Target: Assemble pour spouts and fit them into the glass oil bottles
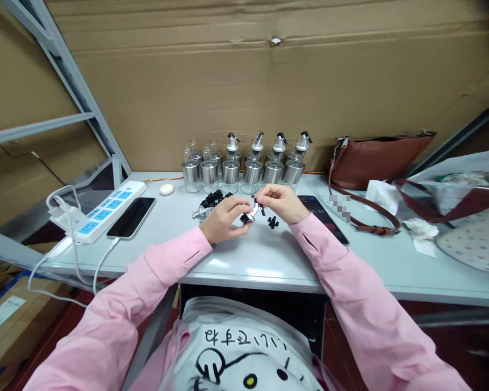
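Over the middle of the table, my left hand [227,218] is closed around a silver bottle pourer [253,210] with a black ribbed stopper. My right hand [283,202] pinches a small black flap [262,207] at the spout end of that pourer. Fingers hide part of both pieces. Below my right hand lies a little cluster of black parts [273,222]. A heap of black pieces [215,199] sits just beyond my left hand, with silver pourers [199,213] beside it. Behind stand glass bottles with metal sleeves [252,172]; several carry pourers with black flaps.
To the left are a power strip [110,210], a plugged-in phone [131,218] and a round white object [167,189]. A dark phone [321,217] lies by my right wrist. Farther right are a brown bag [375,163], tissues [421,229] and a dotted bag [476,241]. Cardboard [228,81] backs the table.
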The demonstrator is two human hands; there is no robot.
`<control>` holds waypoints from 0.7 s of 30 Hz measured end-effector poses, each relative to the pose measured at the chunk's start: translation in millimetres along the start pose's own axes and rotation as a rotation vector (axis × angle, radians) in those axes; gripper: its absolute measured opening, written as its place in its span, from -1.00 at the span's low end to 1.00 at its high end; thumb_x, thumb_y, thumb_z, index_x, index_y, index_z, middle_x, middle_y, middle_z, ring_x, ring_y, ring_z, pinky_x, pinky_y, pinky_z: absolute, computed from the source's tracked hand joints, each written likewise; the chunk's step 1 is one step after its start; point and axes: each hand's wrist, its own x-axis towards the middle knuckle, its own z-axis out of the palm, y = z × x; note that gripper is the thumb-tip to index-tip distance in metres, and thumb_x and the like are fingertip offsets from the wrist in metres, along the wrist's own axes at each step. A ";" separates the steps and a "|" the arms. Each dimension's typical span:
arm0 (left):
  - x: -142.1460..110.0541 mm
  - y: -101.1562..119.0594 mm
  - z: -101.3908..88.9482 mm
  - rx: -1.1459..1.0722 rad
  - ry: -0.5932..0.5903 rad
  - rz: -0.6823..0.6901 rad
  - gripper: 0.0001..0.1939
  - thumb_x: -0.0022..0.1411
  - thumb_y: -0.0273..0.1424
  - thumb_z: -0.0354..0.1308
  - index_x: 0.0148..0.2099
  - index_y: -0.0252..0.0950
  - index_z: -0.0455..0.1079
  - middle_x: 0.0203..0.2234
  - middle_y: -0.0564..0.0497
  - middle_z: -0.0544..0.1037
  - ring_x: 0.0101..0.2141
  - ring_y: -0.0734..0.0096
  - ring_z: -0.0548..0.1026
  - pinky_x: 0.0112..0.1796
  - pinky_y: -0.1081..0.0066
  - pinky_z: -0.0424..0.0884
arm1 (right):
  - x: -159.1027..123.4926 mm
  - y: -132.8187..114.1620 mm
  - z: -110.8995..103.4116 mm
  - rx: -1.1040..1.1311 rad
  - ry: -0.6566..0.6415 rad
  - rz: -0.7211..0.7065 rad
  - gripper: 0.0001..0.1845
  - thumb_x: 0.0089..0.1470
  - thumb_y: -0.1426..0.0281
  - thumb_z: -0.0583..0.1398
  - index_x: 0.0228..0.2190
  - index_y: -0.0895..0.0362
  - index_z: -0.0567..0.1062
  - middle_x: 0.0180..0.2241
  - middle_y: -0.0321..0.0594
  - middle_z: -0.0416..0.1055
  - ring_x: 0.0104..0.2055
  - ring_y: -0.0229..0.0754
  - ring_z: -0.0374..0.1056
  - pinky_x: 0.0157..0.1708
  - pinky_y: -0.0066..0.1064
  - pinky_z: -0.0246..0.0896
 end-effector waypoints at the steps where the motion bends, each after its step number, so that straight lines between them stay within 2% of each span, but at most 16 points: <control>1: -0.3 0.2 0.1 -0.004 0.000 -0.010 -0.78 0.10 -0.47 0.12 -0.15 -0.29 0.25 -0.21 -0.10 0.40 -0.24 0.38 0.42 -0.24 0.32 0.43 | -0.1 0.5 0.2 0.004 -0.002 0.002 -0.64 -0.33 0.16 0.37 -0.61 0.18 0.46 -0.64 -0.35 0.36 -0.59 -0.39 0.20 -0.55 -0.50 0.10; 8: -0.6 -1.0 1.4 -0.040 -0.017 0.010 -0.76 0.09 -0.49 0.12 -0.15 -0.29 0.21 -0.02 -0.21 0.29 -0.30 0.46 0.40 -0.26 0.32 0.45 | -0.9 1.0 1.5 0.080 -0.017 0.033 -0.66 -0.36 0.20 0.40 -0.61 0.19 0.47 -0.63 -0.36 0.37 -0.59 -0.40 0.21 -0.55 -0.51 0.10; 15: 0.3 -0.5 2.8 0.008 -0.036 0.049 -0.81 0.12 -0.50 0.09 -0.18 -0.31 0.20 -0.02 -0.23 0.36 -0.33 0.47 0.44 -0.28 0.35 0.44 | -0.2 1.4 2.7 0.132 -0.001 0.046 -0.65 -0.42 0.30 0.43 -0.62 0.19 0.41 -0.65 -0.39 0.37 -0.60 -0.41 0.23 -0.56 -0.53 0.12; 21: -0.9 -0.6 3.7 0.044 -0.044 0.066 -0.83 0.13 -0.48 0.08 -0.19 -0.31 0.21 -0.04 -0.22 0.40 -0.33 0.46 0.46 -0.30 0.37 0.42 | -0.4 3.9 2.4 0.155 -0.009 0.062 -0.63 -0.42 0.29 0.43 -0.64 0.19 0.37 -0.61 -0.35 0.41 -0.60 -0.41 0.27 -0.59 -0.54 0.16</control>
